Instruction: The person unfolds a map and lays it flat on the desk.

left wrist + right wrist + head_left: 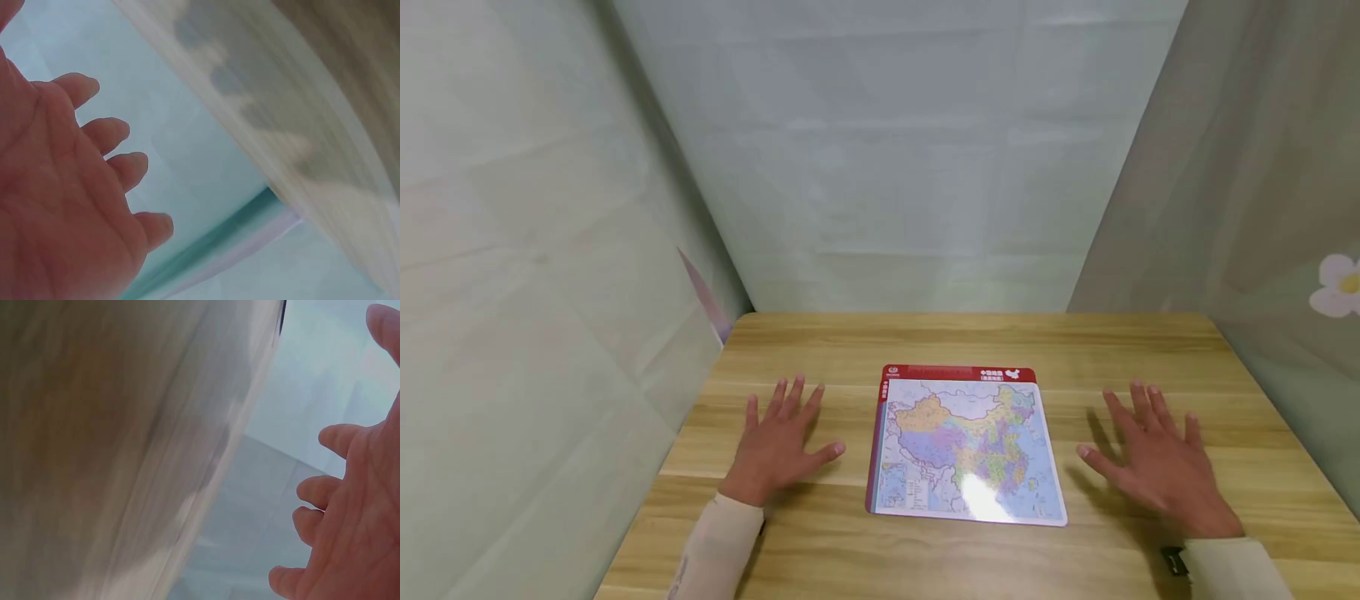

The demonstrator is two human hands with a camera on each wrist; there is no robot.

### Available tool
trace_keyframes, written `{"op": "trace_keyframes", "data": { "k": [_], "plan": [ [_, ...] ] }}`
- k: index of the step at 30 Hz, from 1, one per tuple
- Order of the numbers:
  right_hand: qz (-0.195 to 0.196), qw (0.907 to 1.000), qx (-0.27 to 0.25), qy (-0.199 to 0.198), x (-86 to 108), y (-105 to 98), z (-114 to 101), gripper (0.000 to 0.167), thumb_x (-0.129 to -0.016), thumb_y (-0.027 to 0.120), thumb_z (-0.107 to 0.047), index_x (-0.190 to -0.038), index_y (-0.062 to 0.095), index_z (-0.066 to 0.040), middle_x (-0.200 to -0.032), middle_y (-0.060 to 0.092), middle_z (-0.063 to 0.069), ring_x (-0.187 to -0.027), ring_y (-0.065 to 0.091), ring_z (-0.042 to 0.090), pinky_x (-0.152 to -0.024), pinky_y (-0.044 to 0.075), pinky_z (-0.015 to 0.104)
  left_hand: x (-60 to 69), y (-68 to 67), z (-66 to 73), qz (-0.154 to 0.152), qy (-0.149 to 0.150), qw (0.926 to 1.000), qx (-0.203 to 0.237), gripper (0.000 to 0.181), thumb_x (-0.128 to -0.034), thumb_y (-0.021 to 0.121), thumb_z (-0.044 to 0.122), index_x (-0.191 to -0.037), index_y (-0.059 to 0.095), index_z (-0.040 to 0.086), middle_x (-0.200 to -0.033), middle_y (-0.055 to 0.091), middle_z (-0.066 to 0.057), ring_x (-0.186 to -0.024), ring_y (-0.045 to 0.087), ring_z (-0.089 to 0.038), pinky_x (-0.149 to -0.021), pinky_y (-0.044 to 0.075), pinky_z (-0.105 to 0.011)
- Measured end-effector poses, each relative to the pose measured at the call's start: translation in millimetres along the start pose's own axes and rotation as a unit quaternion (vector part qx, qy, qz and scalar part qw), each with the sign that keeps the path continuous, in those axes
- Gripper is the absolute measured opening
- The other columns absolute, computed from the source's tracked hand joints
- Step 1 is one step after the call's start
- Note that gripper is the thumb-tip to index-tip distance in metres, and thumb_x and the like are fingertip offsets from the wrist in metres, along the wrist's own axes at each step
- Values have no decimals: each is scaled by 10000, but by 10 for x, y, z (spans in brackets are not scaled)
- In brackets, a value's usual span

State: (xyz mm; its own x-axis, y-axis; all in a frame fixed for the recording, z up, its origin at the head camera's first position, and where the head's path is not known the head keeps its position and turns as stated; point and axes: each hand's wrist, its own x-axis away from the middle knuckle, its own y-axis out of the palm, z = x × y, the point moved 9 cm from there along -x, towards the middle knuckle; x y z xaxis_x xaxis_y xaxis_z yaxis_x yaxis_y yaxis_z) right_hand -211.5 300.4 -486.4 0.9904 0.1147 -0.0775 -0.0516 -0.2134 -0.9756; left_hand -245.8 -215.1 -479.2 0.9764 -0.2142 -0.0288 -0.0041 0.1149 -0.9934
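Observation:
A flat map board of China (977, 442), with a red strip along its top and left corner, lies on the wooden table between the two hands. To its left, my left hand (778, 446) is spread palm down, apart from the board. On the other side, my right hand (1161, 462) is spread too, its thumb pointing toward the board without touching it. In the left wrist view the left palm (62, 200) faces the camera with nothing in it. The right palm (356, 519) holds nothing either, and its shadow falls on the tabletop.
The wooden table (820, 342) has rounded far corners. Pale cloth curtains (910, 167) hang behind it and along both sides, the right one bearing a white flower print (1336, 285). Bright glare covers the board's lower middle.

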Motion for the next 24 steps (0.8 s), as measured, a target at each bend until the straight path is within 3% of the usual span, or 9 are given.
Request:
{"op": "trace_keyframes", "data": {
  "k": [8, 12, 18, 24],
  "plan": [
    [-12, 9998, -76, -161, -45, -68, -104, 1001, -984, 521, -740, -1697, 206, -111, -1735, 103, 315, -1613, 46, 531, -1141, 103, 879, 28, 43, 149, -26, 255, 9993, 281, 981, -908, 627, 755, -1665, 355, 193, -1739, 281, -179, -1615, 240, -433, -1254, 212, -741],
    [2, 9996, -119, -247, -25, -73, -125, 994, -981, 551, -725, -1689, 237, -102, -1723, 150, 329, -1601, 96, 548, -1115, 157, 886, 67, 79, 221, -216, 322, 9984, 420, 993, -906, 640, 748, -1674, 332, 198, -1742, 277, -173, -1618, 241, -421, -1260, 241, -714],
    [96, 9963, -664, -543, 6, -93, -261, 958, -973, 646, -640, -1679, 281, -106, -1735, 167, 296, -1615, 116, 510, -1130, 238, 835, 92, 102, 407, -199, 617, 9953, 714, 980, -900, 686, 708, -1651, 382, 156, -1722, 324, -183, -1607, 280, -414, -1255, 306, -668],
    [122, 9908, -1137, -719, 44, -86, -427, 964, -949, 713, -601, -1683, 286, -144, -1771, 152, 193, -1623, 134, 480, -1123, 276, 826, 159, 123, 602, -309, 868, 9934, 688, 979, -864, 714, 725, -1618, 448, 160, -1705, 375, -151, -1597, 316, -388, -1243, 347, -650]
  ]
}}
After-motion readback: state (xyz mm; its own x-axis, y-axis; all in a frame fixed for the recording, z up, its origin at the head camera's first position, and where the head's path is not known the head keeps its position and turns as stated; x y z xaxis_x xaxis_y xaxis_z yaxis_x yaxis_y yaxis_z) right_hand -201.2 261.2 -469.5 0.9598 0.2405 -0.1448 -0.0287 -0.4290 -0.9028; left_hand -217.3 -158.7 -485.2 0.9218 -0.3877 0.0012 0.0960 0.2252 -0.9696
